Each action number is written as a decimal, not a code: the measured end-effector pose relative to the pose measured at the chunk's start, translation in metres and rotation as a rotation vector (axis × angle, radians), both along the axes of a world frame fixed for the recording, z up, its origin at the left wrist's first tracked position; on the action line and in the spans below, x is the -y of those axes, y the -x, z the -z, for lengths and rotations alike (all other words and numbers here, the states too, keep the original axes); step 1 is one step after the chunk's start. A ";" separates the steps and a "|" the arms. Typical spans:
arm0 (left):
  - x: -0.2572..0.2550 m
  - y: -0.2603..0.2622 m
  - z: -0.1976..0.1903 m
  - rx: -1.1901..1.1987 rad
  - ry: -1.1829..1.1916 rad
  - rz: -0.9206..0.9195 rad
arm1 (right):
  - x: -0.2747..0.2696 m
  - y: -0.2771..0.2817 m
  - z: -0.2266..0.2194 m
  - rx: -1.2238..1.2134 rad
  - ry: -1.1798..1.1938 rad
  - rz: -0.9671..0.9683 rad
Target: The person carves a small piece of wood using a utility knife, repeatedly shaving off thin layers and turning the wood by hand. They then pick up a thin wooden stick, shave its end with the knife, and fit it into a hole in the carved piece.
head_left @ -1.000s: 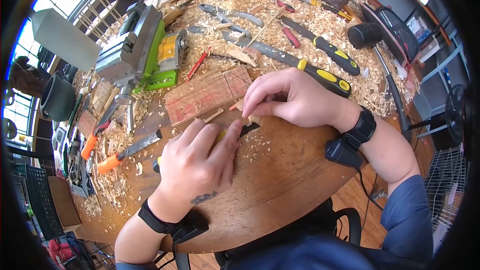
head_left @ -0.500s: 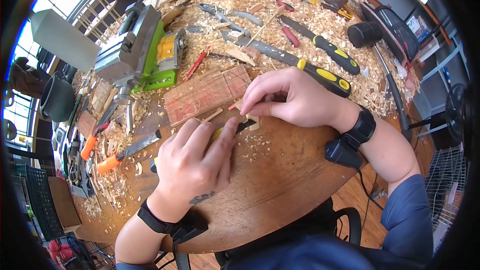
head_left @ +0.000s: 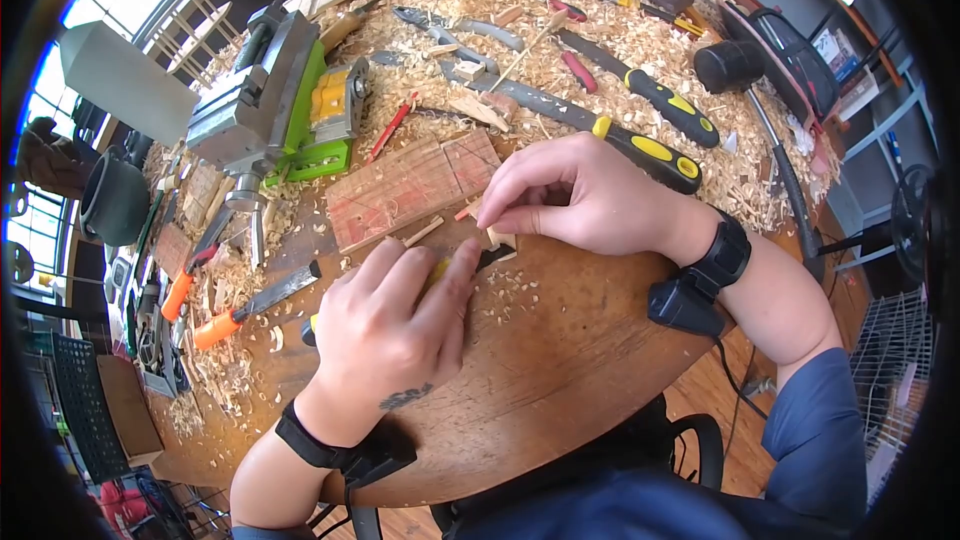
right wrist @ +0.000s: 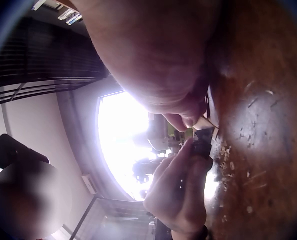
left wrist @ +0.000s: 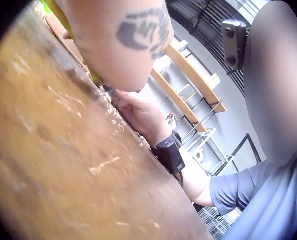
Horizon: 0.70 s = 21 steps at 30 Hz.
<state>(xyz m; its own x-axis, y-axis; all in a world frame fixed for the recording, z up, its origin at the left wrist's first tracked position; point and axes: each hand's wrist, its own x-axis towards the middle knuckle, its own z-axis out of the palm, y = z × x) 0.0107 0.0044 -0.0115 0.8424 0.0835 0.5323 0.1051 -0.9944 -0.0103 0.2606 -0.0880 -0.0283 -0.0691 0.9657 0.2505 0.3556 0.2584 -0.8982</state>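
Observation:
My left hand (head_left: 390, 315) grips a chisel with a black-and-yellow handle (head_left: 309, 330), low over the tabletop. Its dark flat blade (head_left: 492, 257) sticks out past the thumb toward the right hand. With thumb and fingertips, my right hand (head_left: 575, 195) pinches a small pale piece of wood (head_left: 504, 238) right at the blade. Much of that piece is hidden by the fingers. In the right wrist view the blade (right wrist: 203, 136) meets the wood close to the table. A red-marked board (head_left: 400, 195) lies just beyond both hands, a thin wooden stick (head_left: 424, 232) by its near edge.
Small chips (head_left: 512, 290) dot the wooden tabletop (head_left: 560, 340). A vise (head_left: 245, 105) and a green-and-yellow clamp-like tool (head_left: 325, 135) stand left. Orange-handled chisels (head_left: 218, 328) lie at left; rasps (head_left: 650, 150), a black mallet (head_left: 728, 70) and deep shavings (head_left: 640, 50) cover the back.
The left hand has rocked slightly back and forward with the chisel. The right hand keeps its pinch on the small wood, which has shifted a little; the tools around have stayed put.

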 end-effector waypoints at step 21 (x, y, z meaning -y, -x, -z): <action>-0.018 0.015 -0.007 0.127 0.042 -0.029 | 0.001 0.000 -0.003 -0.068 0.064 0.012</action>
